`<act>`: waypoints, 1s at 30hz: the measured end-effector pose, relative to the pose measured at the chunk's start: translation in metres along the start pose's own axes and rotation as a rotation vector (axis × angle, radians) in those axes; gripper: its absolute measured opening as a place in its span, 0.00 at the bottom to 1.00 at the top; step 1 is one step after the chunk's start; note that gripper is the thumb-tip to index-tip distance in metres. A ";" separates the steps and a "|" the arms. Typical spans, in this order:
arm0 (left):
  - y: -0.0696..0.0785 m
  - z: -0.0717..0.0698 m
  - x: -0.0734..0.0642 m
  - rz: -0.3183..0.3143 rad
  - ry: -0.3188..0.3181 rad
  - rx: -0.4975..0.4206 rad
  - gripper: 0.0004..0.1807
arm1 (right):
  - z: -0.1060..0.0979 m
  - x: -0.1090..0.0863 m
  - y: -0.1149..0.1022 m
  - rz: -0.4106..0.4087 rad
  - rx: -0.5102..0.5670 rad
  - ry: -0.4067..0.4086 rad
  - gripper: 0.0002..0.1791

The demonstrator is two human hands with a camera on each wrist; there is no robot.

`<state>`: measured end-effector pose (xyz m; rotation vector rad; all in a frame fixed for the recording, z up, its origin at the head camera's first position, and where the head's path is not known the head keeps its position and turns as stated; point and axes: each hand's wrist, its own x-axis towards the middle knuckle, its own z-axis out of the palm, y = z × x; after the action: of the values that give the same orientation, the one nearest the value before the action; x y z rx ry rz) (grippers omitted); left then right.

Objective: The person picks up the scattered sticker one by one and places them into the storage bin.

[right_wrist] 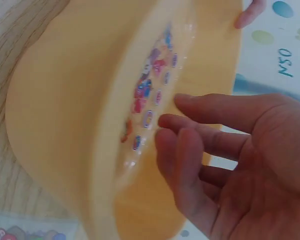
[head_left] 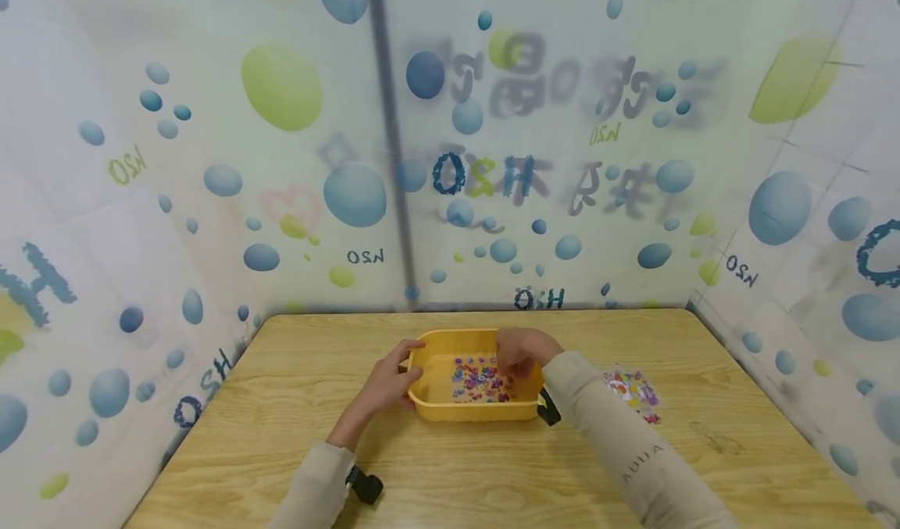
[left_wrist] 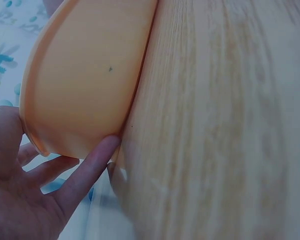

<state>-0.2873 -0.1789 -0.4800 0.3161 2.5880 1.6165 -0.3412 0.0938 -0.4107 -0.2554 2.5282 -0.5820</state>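
A yellow plastic basin (head_left: 474, 413) stands on the wooden table. My left hand (head_left: 387, 379) grips its left end, and in the left wrist view the fingers of that hand (left_wrist: 35, 195) lie against the basin's outer wall (left_wrist: 90, 75). On the basin floor lies a clear sheet of small colourful stickers (head_left: 482, 380). My right hand (head_left: 523, 349) reaches over the right part of the basin. In the right wrist view this hand (right_wrist: 235, 145) has loosely bent fingers apart from the thumb, near the sticker sheet (right_wrist: 149, 87), with nothing visible between them.
To the right of the basin, partly behind the right sleeve (head_left: 619, 435), another colourful sticker sheet (head_left: 634, 392) lies on the table (head_left: 323, 404). A bubble-patterned curtain (head_left: 478, 123) surrounds the table's back and sides.
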 end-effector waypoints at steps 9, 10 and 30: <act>-0.001 -0.002 -0.001 0.004 -0.002 0.012 0.26 | -0.010 -0.023 0.006 -0.173 -0.001 0.164 0.07; -0.001 -0.002 -0.001 0.004 0.000 0.013 0.25 | -0.011 -0.026 0.007 -0.199 -0.003 0.171 0.07; -0.002 -0.001 0.000 0.009 -0.009 0.019 0.26 | -0.008 -0.083 0.081 -0.419 0.253 0.512 0.13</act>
<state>-0.2881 -0.1805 -0.4812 0.3357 2.6002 1.5902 -0.2802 0.1927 -0.4036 -0.6169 2.8541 -1.2594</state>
